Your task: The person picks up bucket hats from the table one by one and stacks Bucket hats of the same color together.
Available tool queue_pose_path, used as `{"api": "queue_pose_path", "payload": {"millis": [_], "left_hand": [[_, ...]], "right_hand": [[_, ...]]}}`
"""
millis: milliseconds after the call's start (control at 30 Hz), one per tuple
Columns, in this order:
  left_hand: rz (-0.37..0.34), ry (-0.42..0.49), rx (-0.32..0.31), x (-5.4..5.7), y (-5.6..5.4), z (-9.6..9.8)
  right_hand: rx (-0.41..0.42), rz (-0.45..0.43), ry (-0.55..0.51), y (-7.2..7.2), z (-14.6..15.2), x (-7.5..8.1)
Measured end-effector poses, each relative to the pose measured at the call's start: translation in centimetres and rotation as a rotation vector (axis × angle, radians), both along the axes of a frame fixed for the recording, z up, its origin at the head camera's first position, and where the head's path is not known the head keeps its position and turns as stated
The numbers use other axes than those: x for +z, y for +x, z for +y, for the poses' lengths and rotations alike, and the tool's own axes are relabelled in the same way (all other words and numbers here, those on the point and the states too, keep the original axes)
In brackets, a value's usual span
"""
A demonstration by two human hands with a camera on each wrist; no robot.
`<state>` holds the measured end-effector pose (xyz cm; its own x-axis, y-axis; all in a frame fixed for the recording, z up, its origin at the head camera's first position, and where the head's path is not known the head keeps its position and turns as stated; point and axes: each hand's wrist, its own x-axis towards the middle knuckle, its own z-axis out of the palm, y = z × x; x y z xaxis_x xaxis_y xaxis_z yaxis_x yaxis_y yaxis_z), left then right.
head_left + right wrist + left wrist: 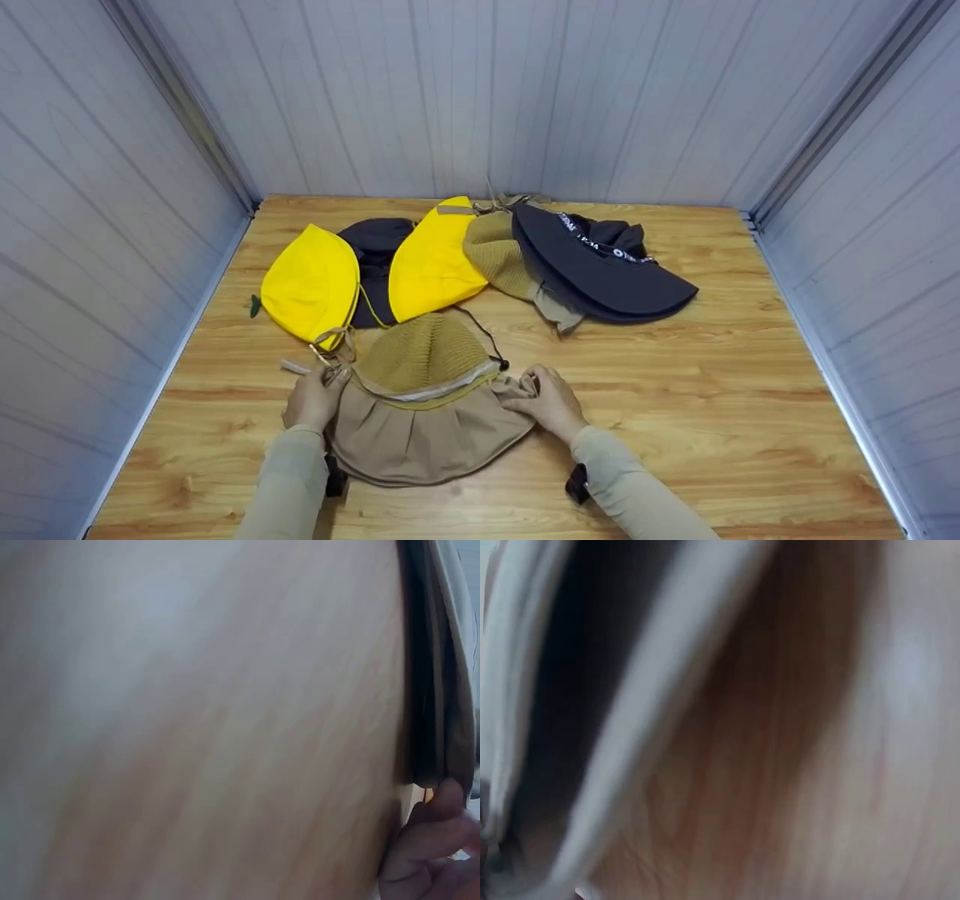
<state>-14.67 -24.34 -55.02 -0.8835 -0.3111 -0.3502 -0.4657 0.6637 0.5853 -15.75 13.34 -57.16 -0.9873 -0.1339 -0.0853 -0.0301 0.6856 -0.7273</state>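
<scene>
A tan sun hat [427, 439] with a ribbed, mustard-coloured crown lies at the front of the table, its pleated brim toward me. My left hand [311, 401] grips the brim's left end, near a tan tie. The right hand [553, 399] pinches the bunched fabric at the right end. In the right wrist view, curled fingers [431, 859] hold the lower edge of the brim. The left wrist view catches only a blurred brim edge [656, 690] over the wood; the left fingers are hidden there. A dark cord [487, 337] with a toggle lies beside the crown.
Behind lie a yellow hat [311, 281], a dark hat [375, 240], another yellow hat [435, 266], a second ribbed tan hat [499, 251] and a dark bucket hat [607, 274], partly overlapping. Pale panel walls [450, 97] border the wooden table [735, 420] on three sides.
</scene>
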Motion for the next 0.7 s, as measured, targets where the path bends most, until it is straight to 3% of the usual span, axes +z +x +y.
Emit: {"api": "queue_pose_path", "payload": {"millis": [100,300,533,600,700], "left_hand": [[-0.013,-0.024,0.018,0.0,-0.1,0.1],[-0.019,-0.056,0.061,0.0,-0.2,0.3],[0.055,-0.140,0.056,0.7,-0.4,0.6],[0.087,-0.159,0.058,1.0,-0.6,0.8],[0.141,-0.177,0.046,1.4,-0.7,1.1]], "right_hand": [[-0.007,-0.011,-0.026,-0.1,0.1,-0.1],[0.000,-0.073,-0.207,-0.5,0.8,-0.3],[-0.005,-0.250,-0.374,-1.1,1.5,0.3],[-0.031,-0.292,-0.423,-1.5,1.9,0.5],[-0.133,-0.352,-0.530,-2.3,2.6,0.8]]}}
